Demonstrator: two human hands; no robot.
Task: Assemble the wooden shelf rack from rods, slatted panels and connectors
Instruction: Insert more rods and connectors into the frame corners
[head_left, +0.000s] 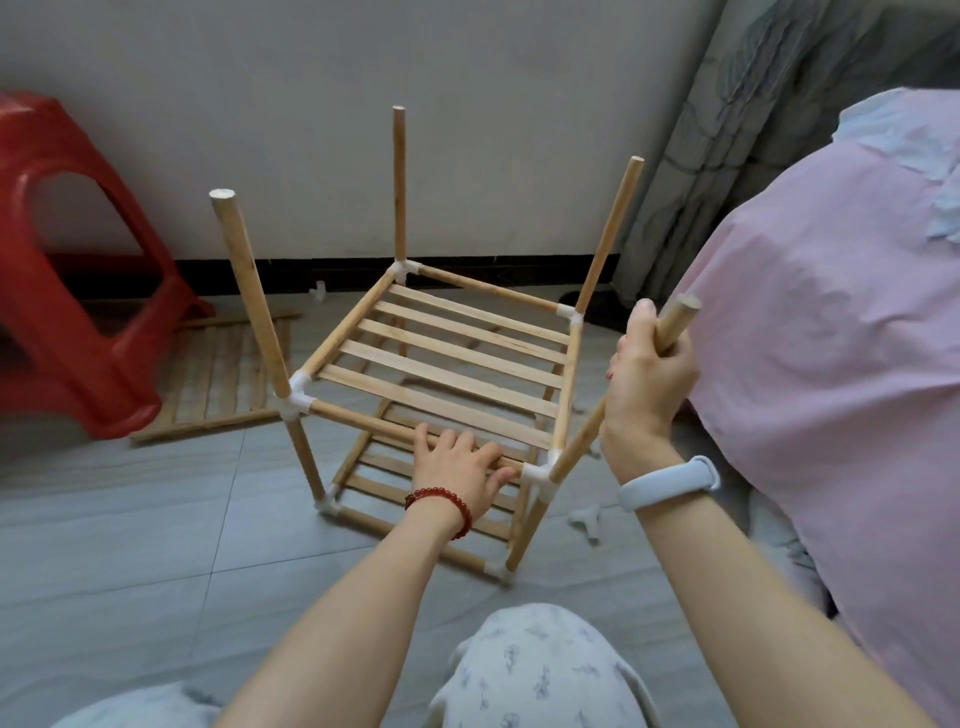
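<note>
Head view, looking down on a half-built wooden rack (441, 374) standing on the grey tiled floor (156, 519) near the wall. Two slatted tiers so far: upper slatted panel (447, 358) framed by rods and white corner connectors, lower panel (415, 483) partly hidden beneath it and behind the left wrist. Three upright rods rising free from the upper corners: near left (249, 291), far middle (399, 182), far right (608, 234).

Left hand (460, 467), red bead bracelet (441, 506) at the wrist, fingers curled over the front rail rod (363, 423) of the upper tier, just beside the near right connector (540, 475). Right hand (649, 379), pale wristband (670, 480) on the wrist, wrapped round a fourth rod (675, 322); lower end of that rod seated at or in the near right connector, upper end tilted toward the bed; how deep it sits cannot be told.

Around: red plastic stool (78, 312) at left, cut off by the frame edge; spare slatted panel (223, 379) flat on the floor between stool and rack, partly behind the near left rod. Loose white connectors on the floor: one by the wall (318, 291), small and blurred, one near the right forearm (584, 519). Pink sheet (831, 364) over a bed at right, grey curtain (727, 130) behind it. Patterned trouser knee (540, 670) at bottom.
</note>
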